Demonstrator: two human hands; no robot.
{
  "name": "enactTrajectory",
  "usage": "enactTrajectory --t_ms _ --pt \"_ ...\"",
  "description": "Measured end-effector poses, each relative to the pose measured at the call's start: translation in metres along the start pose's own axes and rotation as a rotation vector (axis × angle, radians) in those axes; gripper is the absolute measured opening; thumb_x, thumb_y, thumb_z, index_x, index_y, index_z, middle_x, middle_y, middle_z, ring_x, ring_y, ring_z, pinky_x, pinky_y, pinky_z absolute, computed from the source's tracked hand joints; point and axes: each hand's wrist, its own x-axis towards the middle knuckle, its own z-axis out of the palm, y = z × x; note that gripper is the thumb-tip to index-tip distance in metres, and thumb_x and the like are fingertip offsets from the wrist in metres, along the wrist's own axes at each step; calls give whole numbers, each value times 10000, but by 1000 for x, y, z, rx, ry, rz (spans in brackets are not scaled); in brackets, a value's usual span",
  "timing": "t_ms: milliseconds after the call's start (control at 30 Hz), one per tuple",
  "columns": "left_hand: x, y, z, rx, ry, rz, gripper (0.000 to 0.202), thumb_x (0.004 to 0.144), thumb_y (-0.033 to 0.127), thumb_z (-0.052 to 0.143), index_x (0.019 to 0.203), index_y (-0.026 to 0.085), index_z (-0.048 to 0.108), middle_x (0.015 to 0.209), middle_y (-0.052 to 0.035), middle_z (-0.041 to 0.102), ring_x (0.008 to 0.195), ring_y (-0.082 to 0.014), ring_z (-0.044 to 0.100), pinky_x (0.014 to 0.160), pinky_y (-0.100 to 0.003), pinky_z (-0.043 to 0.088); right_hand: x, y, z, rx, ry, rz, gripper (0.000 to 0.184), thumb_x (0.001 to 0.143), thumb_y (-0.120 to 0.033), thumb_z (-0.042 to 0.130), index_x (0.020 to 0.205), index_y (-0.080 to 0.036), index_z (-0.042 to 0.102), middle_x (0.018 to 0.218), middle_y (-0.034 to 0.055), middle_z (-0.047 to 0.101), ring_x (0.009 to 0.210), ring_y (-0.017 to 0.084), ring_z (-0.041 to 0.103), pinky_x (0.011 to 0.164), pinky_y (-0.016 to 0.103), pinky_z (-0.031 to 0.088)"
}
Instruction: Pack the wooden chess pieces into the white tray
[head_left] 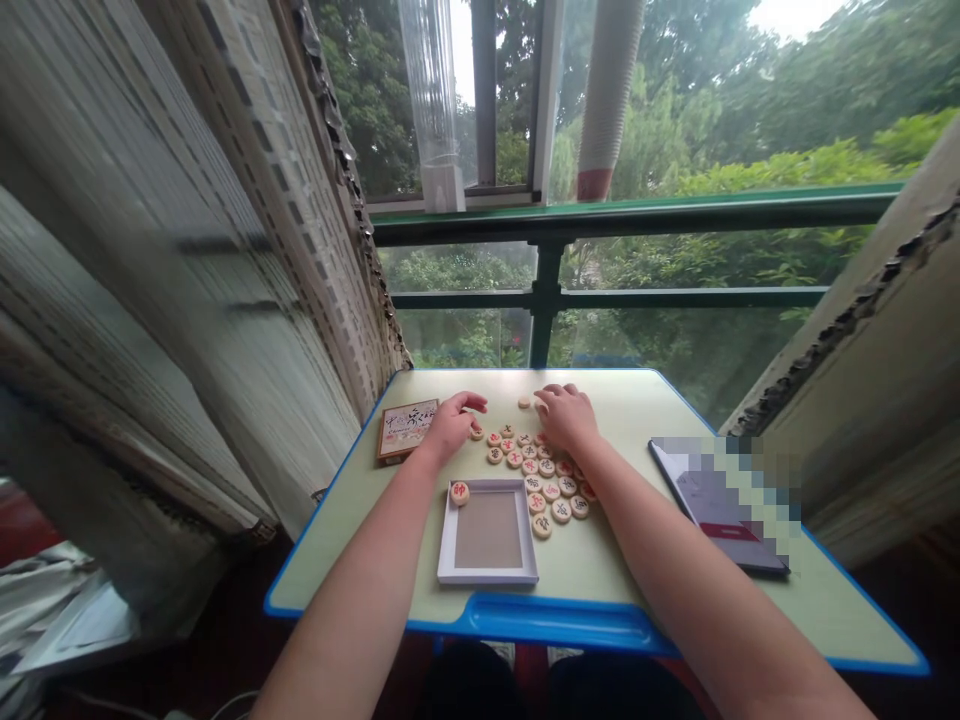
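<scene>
Several round wooden Chinese chess pieces lie in a loose cluster on the table, marked with red or black characters. My left hand is at the cluster's left edge, its fingers loosely bent and apart. Close under them sits one chess piece; whether they touch it I cannot tell. My right hand reaches over the far right of the cluster with fingers apart, hiding some pieces. Left of its fingertips lies a single blank-looking piece. A red-marked piece rests at the top left corner of a shallow white box tray.
A printed chess box lies by my left wrist. On the right is a dark-edged flat book or folder, partly blurred. The pale table has a blue rim and front groove. Curtains flank it; a green railing stands behind.
</scene>
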Motion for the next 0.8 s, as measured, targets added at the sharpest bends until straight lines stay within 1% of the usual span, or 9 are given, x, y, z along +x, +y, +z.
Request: enactTrajectory --t_ms 67,133,267,367,467,567,667,733,800 --pt "-1 1 1 11 -8 -8 379 544 47 407 837 145 627 828 -38 638 533 -65 522 458 -178 368 3 -2 -2 -14 -45 18 331 889 -304 404 1091 -225 654 1176 82 621 1058 276 447 836 372 344" --pt "-1 1 2 16 -18 -7 363 543 56 418 823 146 631 824 -38 644 531 -70 522 465 -189 377 4 -4 -4 -8 -106 13 332 901 -337 391 987 -225 692 1083 87 663 1022 274 457 818 367 341" --pt "0 0 3 -1 -30 -7 342 542 66 431 801 147 640 804 -37 648 542 -77 526 479 -196 390 2 -8 -5 45 -130 -32 338 896 -409 420 915 -246 716 1000 68 688 990 258 461 826 352 324" --pt "1 0 3 -50 -31 -31 338 529 71 429 784 140 640 776 -39 648 536 -76 522 464 -191 379 0 -11 -3 80 -137 -85 360 903 -424 407 953 -244 714 985 70 684 990 245 463 850 342 314" --pt "1 2 2 -85 -15 -35 303 533 89 444 757 136 642 761 -42 651 523 -74 514 439 -186 358 0 -11 1 85 -130 -115 396 926 -386 349 990 -230 707 1107 64 636 1016 226 454 893 336 303" --pt "-1 5 3 -85 -19 -38 243 555 118 469 722 135 645 741 -42 650 497 -68 494 413 -181 330 5 -10 5 64 -84 -35 398 915 -398 358 1003 -217 701 1180 82 583 1067 251 420 913 360 301" --pt "-3 9 4 -55 -55 -77 211 571 134 471 697 135 641 704 -31 641 453 -55 457 387 -179 291 11 -8 8 53 -34 56 396 882 -435 416 1109 -212 652 1204 111 560 1093 284 397 904 375 315" --pt "-5 12 5 -37 -68 -107 201 574 130 465 677 136 638 687 -24 635 439 -46 432 389 -180 290 14 -6 10 56 -57 28 384 882 -383 426 1192 -240 602 1264 87 540 1087 277 406 899 369 319" --pt "-5 14 6 -31 -59 -118 200 573 122 463 665 138 640 682 -22 635 442 -43 420 400 -180 306 15 -5 10 59 -108 -37 369 889 -321 409 1206 -279 591 1277 43 553 1065 262 425 886 358 323"
